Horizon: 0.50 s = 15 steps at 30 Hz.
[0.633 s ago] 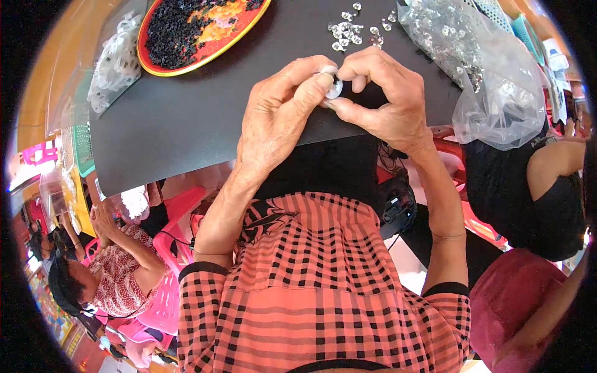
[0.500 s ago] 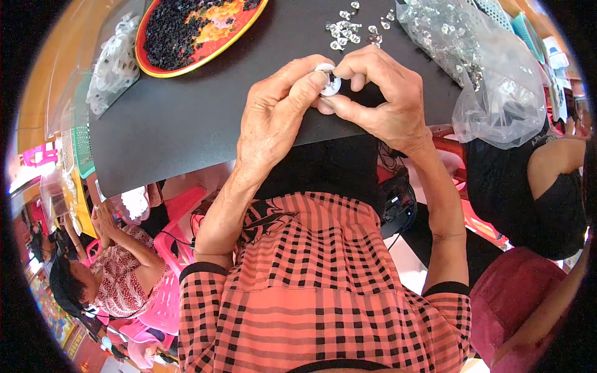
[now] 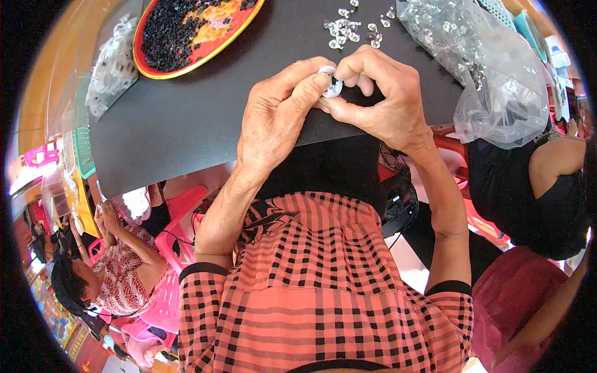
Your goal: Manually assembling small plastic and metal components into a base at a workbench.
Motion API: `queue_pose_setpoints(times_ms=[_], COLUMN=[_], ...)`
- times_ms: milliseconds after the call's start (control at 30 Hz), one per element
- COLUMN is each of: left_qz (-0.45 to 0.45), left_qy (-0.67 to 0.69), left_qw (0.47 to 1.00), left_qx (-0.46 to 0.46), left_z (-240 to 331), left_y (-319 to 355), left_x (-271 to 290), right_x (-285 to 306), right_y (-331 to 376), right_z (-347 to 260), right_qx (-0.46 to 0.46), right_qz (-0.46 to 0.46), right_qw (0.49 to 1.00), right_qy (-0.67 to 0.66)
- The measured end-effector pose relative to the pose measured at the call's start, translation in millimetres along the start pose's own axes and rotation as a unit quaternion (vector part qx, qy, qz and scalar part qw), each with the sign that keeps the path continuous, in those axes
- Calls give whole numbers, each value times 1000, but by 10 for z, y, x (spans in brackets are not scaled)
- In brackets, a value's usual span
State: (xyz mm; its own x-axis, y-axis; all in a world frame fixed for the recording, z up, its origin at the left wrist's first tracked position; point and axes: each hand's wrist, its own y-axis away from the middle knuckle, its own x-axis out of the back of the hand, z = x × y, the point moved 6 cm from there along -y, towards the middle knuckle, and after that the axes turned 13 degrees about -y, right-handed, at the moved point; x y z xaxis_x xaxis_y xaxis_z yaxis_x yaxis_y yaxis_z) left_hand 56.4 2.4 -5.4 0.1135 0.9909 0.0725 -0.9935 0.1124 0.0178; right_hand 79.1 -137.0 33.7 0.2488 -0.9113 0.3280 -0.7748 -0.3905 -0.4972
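We see the left hand [image 3: 273, 112] nearly closed, thumb and forefinger pinching a small, round white piece [image 3: 333, 91]. The piece lies between both hands' fingertips, over the black table [image 3: 180, 127]. Rightward, we find the right hand [image 3: 387, 99] curled, fingertips at the piece's edge; whether it grips, we cannot tell.

Table [image 3: 180, 130] spans upper frame. Tray [image 3: 214, 28] upper L on it, bits [image 3: 163, 45] in tray; bag of parts [image 3: 111, 69] just L of tray. Loose pcs [image 3: 342, 28] top ctr-R; 2nd bag [image 3: 497, 112] to their R. L hand [image 3: 277, 105] & R hand [image 3: 395, 96] upper ctr, over table near front edge, below loose pcs, round part [image 3: 333, 90] btwn them. Co-worker [image 3: 127, 267] lower L; person [image 3: 507, 199] nr R edge.
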Motion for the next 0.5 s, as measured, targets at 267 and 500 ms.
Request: queue_pose_setpoints(times_ms=[267,500], left_qz=[-21,-3], left_qy=[5,-1], left_qw=[1000,1000], left_qx=[-14,-11], left_z=[32,12], left_y=[9,-4], left_x=[-23,-2], right_x=[-20,-11], right_y=[2,-6], right_z=[33,77], right_qx=[-9,-32], right_qz=[-25,-32], right_qw=[1000,999], right_qy=[-12,-12])
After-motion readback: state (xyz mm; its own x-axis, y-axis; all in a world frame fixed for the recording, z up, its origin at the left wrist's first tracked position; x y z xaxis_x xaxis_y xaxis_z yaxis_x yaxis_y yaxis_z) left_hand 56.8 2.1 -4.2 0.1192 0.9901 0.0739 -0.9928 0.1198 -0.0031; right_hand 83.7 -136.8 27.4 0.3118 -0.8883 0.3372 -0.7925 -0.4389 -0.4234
